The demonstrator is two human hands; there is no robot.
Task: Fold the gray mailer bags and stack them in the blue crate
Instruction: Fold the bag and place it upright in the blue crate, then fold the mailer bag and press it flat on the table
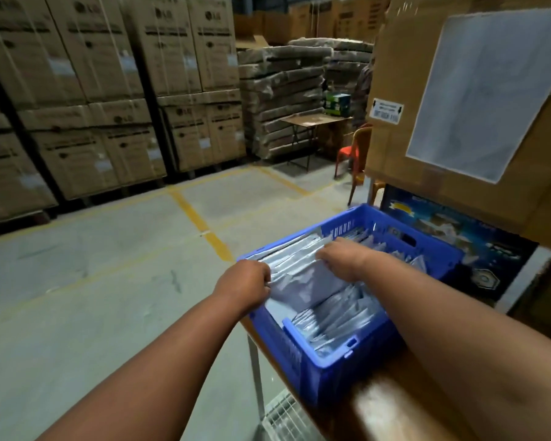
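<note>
A blue plastic crate [325,354] stands on a wooden table, holding several folded gray mailer bags [337,316]. Both my hands are over its left half. My left hand [244,281] grips the near left edge of a gray mailer bag [303,283] at the crate's rim. My right hand [344,257] has its fingers curled on the far edge of the same bag, inside the crate. The bag lies flat on top of the stack between my hands.
The wooden table [392,396] has a metal leg at its left edge. A large cardboard box [458,122] and a dark printed box [458,240] stand right of the crate. Stacked cartons [93,90] line the far wall across a concrete floor. An orange chair [353,154] stands further back.
</note>
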